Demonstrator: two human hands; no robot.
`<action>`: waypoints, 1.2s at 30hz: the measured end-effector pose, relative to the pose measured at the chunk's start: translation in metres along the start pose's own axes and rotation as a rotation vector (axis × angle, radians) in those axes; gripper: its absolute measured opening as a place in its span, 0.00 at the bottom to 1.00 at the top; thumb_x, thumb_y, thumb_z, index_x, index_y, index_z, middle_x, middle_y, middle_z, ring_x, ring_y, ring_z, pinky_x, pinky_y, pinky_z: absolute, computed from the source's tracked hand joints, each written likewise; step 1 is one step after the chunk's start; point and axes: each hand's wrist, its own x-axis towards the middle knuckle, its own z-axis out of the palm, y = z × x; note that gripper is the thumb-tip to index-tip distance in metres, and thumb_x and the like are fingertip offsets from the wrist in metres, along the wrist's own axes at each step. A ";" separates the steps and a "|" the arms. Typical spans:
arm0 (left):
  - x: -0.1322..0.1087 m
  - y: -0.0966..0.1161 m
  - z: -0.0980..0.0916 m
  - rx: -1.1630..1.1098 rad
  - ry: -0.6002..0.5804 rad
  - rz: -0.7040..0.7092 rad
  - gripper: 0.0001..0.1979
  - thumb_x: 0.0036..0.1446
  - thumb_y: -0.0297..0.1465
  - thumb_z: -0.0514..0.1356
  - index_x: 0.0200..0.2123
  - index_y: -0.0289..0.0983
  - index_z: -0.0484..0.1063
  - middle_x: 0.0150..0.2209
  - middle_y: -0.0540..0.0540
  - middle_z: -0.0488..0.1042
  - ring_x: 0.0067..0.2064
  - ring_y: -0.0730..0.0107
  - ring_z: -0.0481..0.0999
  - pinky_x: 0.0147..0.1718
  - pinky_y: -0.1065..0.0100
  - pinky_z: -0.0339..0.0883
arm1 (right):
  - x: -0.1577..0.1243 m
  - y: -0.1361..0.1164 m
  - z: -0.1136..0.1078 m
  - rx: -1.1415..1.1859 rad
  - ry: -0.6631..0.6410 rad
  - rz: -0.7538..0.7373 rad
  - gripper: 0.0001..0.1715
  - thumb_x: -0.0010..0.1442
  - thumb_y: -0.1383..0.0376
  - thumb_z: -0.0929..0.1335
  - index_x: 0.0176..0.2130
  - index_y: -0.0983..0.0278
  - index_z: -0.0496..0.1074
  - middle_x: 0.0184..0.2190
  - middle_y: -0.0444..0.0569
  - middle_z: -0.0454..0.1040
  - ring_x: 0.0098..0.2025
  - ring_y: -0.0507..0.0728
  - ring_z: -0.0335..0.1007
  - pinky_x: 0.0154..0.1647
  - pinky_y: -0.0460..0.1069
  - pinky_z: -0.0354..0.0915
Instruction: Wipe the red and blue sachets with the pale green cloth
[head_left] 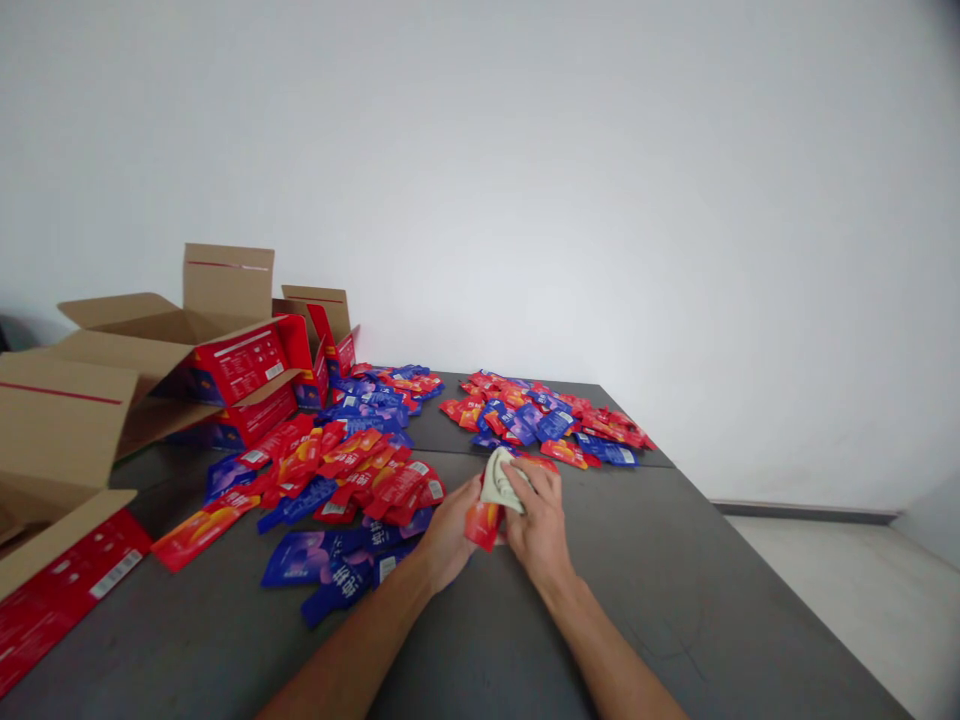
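Above the dark table (637, 600), my left hand (452, 530) is closed on a red and orange pouch (482, 524). My right hand (538, 515) presses a folded pale cloth (498, 482) against that pouch, its fingers bent over the cloth. The cloth covers the pouch's upper part. Close to my left hand lie blue pouches (341, 565) in a loose heap, with a heap of red pouches (367, 470) just behind them. Beyond my hands is another mixed pile of red and blue pouches (540, 415).
Open cardboard boxes (244, 365) with red printed sides line the left of the table, flaps sticking out. A nearer box (67, 590) stands at the lower left. More pouches (382, 395) lie at the back. A white wall (525, 200) rises behind; the table's right edge borders the floor (840, 580).
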 end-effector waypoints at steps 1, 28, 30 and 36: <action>0.001 0.000 0.000 -0.003 0.011 0.036 0.19 0.59 0.39 0.64 0.52 0.39 0.75 0.47 0.42 0.80 0.45 0.60 0.79 0.42 0.63 0.72 | 0.000 -0.001 0.000 0.010 -0.019 -0.004 0.30 0.58 0.76 0.64 0.57 0.58 0.72 0.55 0.53 0.71 0.54 0.64 0.62 0.56 0.64 0.62; 0.000 0.057 -0.068 1.673 0.454 0.445 0.19 0.55 0.29 0.58 0.50 0.41 0.77 0.60 0.35 0.69 0.64 0.39 0.59 0.63 0.41 0.43 | -0.029 0.003 0.014 -0.266 -0.415 0.041 0.47 0.45 0.67 0.77 0.62 0.56 0.65 0.65 0.61 0.61 0.66 0.79 0.49 0.57 0.77 0.52; -0.009 0.060 -0.078 1.704 0.469 0.463 0.19 0.55 0.30 0.59 0.51 0.43 0.77 0.62 0.37 0.68 0.66 0.38 0.55 0.64 0.40 0.38 | -0.027 -0.012 0.015 -0.203 -0.470 -0.007 0.52 0.47 0.65 0.77 0.66 0.55 0.59 0.68 0.59 0.56 0.69 0.78 0.44 0.61 0.77 0.49; -0.068 0.083 -0.099 1.872 0.183 0.410 0.45 0.47 0.45 0.68 0.67 0.46 0.59 0.73 0.38 0.46 0.72 0.39 0.41 0.66 0.41 0.34 | -0.027 -0.048 0.032 -0.047 -0.752 -0.043 0.74 0.40 0.59 0.82 0.72 0.54 0.42 0.73 0.58 0.40 0.73 0.74 0.30 0.67 0.73 0.46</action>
